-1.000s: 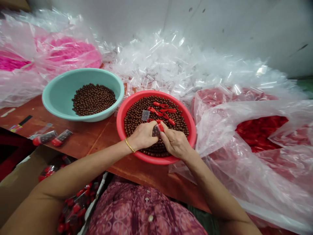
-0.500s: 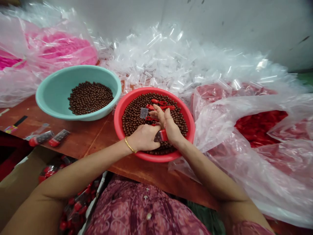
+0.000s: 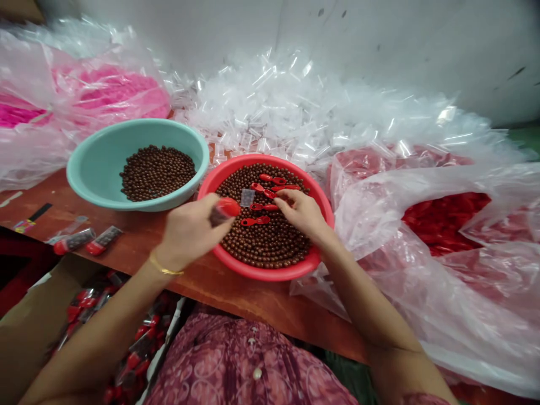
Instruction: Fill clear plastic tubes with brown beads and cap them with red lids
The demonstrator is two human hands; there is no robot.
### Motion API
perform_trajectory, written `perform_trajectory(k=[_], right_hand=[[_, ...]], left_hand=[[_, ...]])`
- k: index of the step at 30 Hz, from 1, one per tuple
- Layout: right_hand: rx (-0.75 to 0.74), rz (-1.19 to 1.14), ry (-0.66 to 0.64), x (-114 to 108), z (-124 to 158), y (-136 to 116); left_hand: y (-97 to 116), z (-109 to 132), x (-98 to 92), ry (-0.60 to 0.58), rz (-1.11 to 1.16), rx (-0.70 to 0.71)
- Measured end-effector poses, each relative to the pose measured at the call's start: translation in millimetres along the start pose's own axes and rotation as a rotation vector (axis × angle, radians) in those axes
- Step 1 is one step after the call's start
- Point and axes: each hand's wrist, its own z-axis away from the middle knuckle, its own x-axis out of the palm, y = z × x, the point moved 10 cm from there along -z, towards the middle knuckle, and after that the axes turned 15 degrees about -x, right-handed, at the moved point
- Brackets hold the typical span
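Note:
My left hand (image 3: 189,236) is at the near left rim of the red plastic basin (image 3: 270,272), shut on a small clear packet of brown beads with a red cap (image 3: 223,210). My right hand (image 3: 301,215) lies over the basin, its fingertips at the red plastic scoops (image 3: 257,221) that rest on the brown beads (image 3: 265,243). It holds nothing I can see. A small empty clear bag (image 3: 247,197) lies on the beads, close to the packet.
A teal basin (image 3: 101,185) of brown beads stands left on the wooden table (image 3: 236,298). Loose clear bags (image 3: 295,107) heap behind. Plastic sacks of pink (image 3: 109,93) and red (image 3: 442,219) items flank them. Filled packets (image 3: 73,242) lie on the table, with more in a cardboard box (image 3: 139,349) below.
The packet held between both hands is now in my left hand alone, which has moved left toward the basin rim. My right hand has let go and moved up over the scoops.

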Motion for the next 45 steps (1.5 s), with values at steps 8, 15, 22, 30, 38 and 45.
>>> perform_trajectory(k=[8, 15, 22, 30, 38, 45], right_hand=[[-0.269, 0.627, -0.577, 56, 4, -20], [-0.007, 0.556, -0.430, 31, 1, -3], [0.227, 0.301, -0.140, -9, 4, 26], [0.203, 0.176, -0.006, -19, 4, 31], [0.178, 0.102, 0.062, -23, 6, 30], [0.140, -0.042, 0.198, -25, 7, 45]], left_hand=[[-96, -4, -1.5, -0.009, -0.330, -0.140], [24, -40, 25.7, -0.056, -0.357, 0.097], [41, -98, 113.4, -0.350, -0.308, 0.036], [88, -1, 106.0, -0.530, -0.569, 0.517], [96, -1, 162.4, -0.691, -0.322, 0.363], [98, -31, 177.3, -0.763, 0.084, 0.207]])
